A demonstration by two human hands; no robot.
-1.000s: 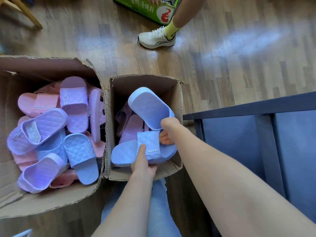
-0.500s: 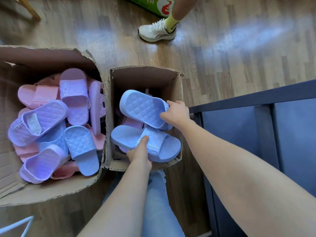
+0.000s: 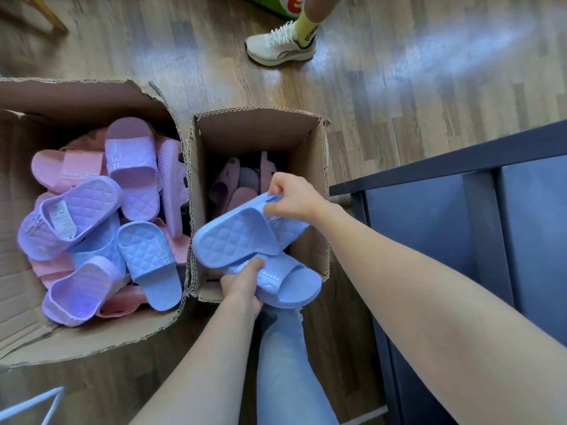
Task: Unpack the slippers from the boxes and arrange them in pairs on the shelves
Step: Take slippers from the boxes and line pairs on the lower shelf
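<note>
The small box (image 3: 254, 133) is open above; the dark shelf frame (image 3: 460, 161) crowds its right side.

Small box (image 3: 319, 154) sits between large box (image 3: 92, 96) and shelf (image 3: 445, 167).

We see a glossy brown wood-plank floor (image 3: 399, 87) catching pale light; a dark metal-framed shelf unit (image 3: 460, 161) stands at right.
</note>
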